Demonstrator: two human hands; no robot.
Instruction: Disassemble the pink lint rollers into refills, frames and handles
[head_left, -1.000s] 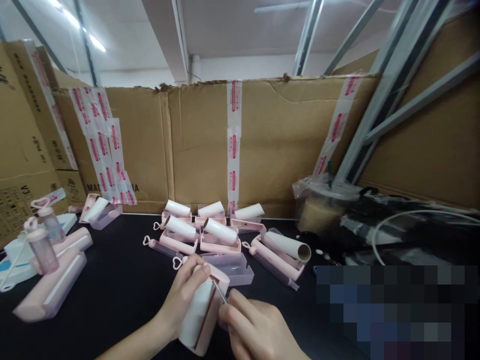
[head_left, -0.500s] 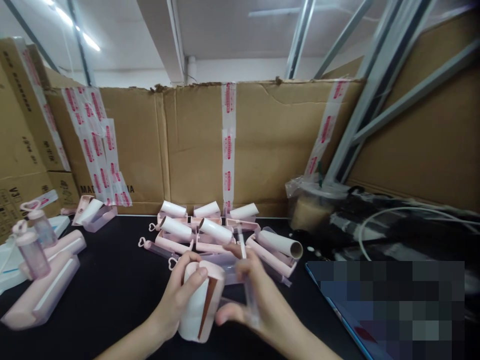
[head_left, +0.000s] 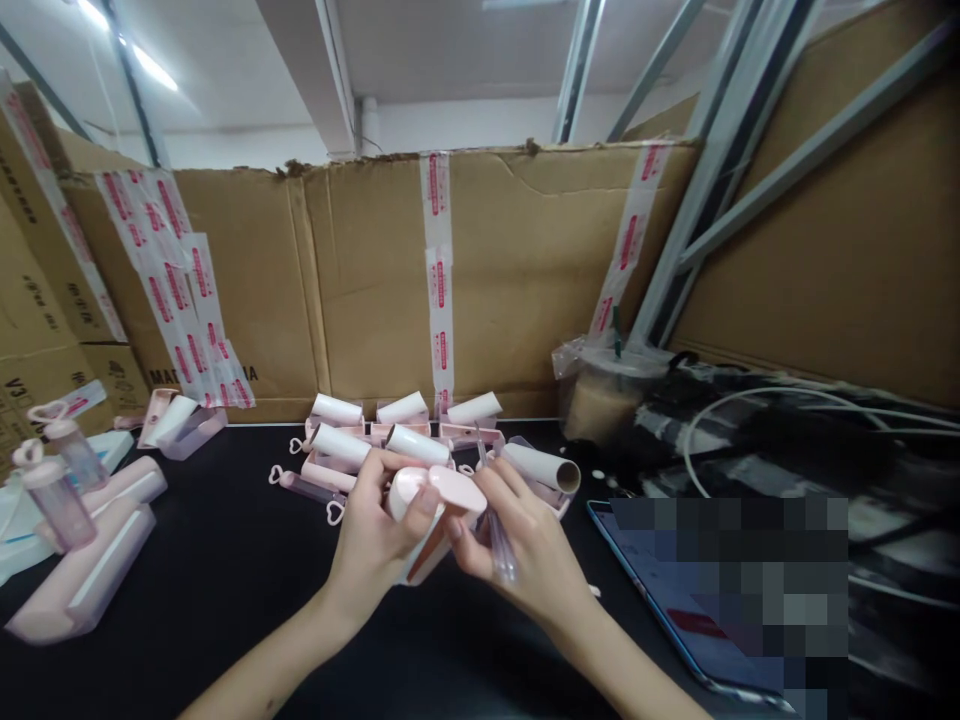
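Note:
My left hand [head_left: 379, 535] is wrapped round a pink lint roller case [head_left: 459, 490] from its left side, thumb across its end. A brown gap shows along the case's side, beside a white face. My right hand [head_left: 529, 530] is closed, with a thin, clear stick-like piece [head_left: 502, 555] held among its fingers; what exactly this is I cannot make out. Its fingertips touch the right edge of the case. Behind both hands lie open pink cases with white paper rolls, such as the roll [head_left: 541, 467] on the right.
At left lie closed pink cases [head_left: 90, 575] and small clear tubes with heart-shaped loops [head_left: 56, 505]. A phone or tablet [head_left: 637, 580] is at right, with a plastic drink cup [head_left: 607, 395] and cables behind it. A taped cardboard wall [head_left: 375, 280] closes off the back.
The case has gone up and right, its end tipped more towards me. My right hand has closed in from beside the case to touch it. The whole view has shifted slightly.

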